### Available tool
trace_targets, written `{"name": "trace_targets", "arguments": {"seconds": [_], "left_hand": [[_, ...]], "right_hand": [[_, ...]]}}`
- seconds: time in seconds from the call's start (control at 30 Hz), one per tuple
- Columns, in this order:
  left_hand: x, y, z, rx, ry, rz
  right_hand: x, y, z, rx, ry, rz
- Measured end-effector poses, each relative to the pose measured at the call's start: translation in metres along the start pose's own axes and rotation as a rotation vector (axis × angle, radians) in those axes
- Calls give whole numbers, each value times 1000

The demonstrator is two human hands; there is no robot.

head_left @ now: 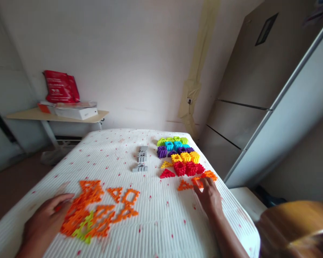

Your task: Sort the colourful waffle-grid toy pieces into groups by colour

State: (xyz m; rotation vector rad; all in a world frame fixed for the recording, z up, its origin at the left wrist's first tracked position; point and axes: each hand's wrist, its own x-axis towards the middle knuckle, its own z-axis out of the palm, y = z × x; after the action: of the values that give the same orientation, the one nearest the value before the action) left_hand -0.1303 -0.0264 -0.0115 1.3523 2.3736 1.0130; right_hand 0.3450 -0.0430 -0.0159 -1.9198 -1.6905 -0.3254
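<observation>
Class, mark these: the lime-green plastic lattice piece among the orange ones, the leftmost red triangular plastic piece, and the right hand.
Lime-green plastic lattice piece [88,219]: head view, upper part.
Red triangular plastic piece [167,174]: head view, middle.
Right hand [211,196]: head view, back of hand.

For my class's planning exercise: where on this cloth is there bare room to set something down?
Bare white ribbed cloth lies left of the grey plastic blocks, and between the left orange plastic cluster and right hand. Crowded: around the left hand and the multicoloured plastic block rows.
</observation>
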Motion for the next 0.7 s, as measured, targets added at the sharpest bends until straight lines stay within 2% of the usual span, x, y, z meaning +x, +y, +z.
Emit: {"name": "trace_targets", "arguments": {"seconds": [0.07, 0.1, 0.23, 0.27, 0.4, 0.47, 0.57, 0.7], "left_hand": [[3, -1, -3, -34, -76, -28], [3, 0, -4, -42, -97, -32], [0, 1, -4, -46, -94, -10], [-1, 1, -4, -47, -89, -8], [1, -2, -3, -54, -82, -6], [2, -3, -2, -58, -80, -7], [2, -3, -2, -63, -79, -7], [1, -2, -3, -69, -81, 11]], "right_hand": [[0, -13, -3, 130, 2, -74], [-1, -24, -4, 209, -38, -108], [-7, -83, -1, 501, -370, -276], [-8, -100, 2, 524, -415, -324], [-4, -160, 18, 460, -527, -524], [0, -179, 24, 341, -588, -545], [5, -196, 29, 209, -630, -531], [3, -202, 36, 176, -611, -534]]}}
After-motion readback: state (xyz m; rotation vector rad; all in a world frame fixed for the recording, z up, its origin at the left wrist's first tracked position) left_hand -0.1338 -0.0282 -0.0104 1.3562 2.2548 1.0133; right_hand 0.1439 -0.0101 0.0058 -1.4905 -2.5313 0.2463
